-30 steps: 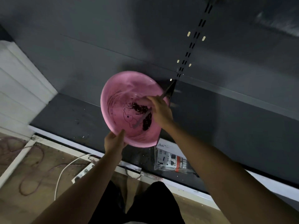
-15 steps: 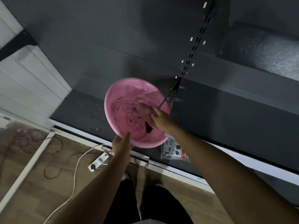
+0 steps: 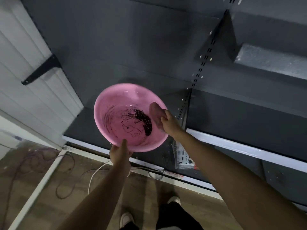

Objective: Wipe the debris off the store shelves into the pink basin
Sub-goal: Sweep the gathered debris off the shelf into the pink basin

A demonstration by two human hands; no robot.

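Observation:
My left hand grips the near rim of the pink basin, holding it tilted in the air in front of the dark grey shelf. Dark debris lies in a clump inside the basin, beside a printed elephant outline. My right hand holds a pinkish cloth at the basin's right rim.
A plastic packet lies on the bottom shelf below the basin. A slotted upright and a higher shelf stand to the right. White panelling is at the left. Cables trail on the wooden floor.
The basin has been lifted and tipped, and the debris slid toward its right side. My right hand moved from the basin's inside to its right rim with the cloth.

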